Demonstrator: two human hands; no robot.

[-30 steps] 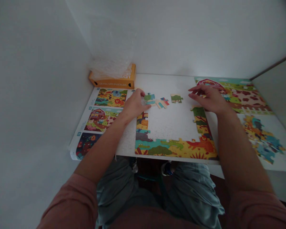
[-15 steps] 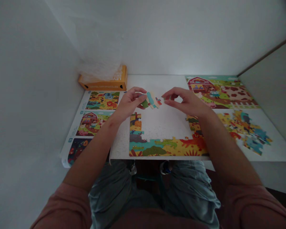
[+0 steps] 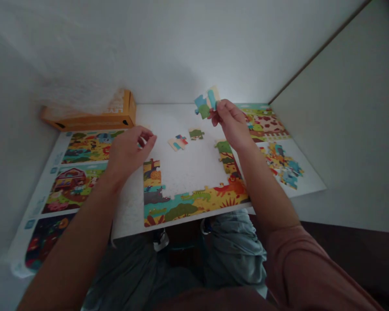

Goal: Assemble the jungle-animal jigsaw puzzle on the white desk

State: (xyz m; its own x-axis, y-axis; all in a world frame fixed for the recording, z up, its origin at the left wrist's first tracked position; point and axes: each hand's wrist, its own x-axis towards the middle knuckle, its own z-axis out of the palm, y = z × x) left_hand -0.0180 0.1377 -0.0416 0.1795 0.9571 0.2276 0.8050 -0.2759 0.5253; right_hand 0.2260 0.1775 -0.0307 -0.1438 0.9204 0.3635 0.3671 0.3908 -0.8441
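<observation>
My right hand [image 3: 230, 119] is raised above the table's back part and pinches puzzle pieces [image 3: 202, 106], at least two, blue, green and cream. My left hand [image 3: 131, 149] rests low near the upper left of the partly built jigsaw, fingers curled and thumb close to the fingertips. A pale edge shows behind its fingers, but what it holds, if anything, is hidden. Between the hands lie a cream piece with blue and red [image 3: 177, 143] and a green tree piece [image 3: 196, 134]. The jigsaw border [image 3: 194, 202] runs along the left, bottom and right sides.
A pile of loose pieces [image 3: 285, 166] lies to the right, partly behind my right forearm, below a farm picture [image 3: 266, 123]. On the left are a picture sheet [image 3: 56, 172] and an orange box [image 3: 129, 110] with clear plastic over it. A wall stands behind the table.
The view has turned right. My left hand has moved away from the pieces it held, toward the left. My right hand now holds pieces higher up, and two pieces lie on the table.
</observation>
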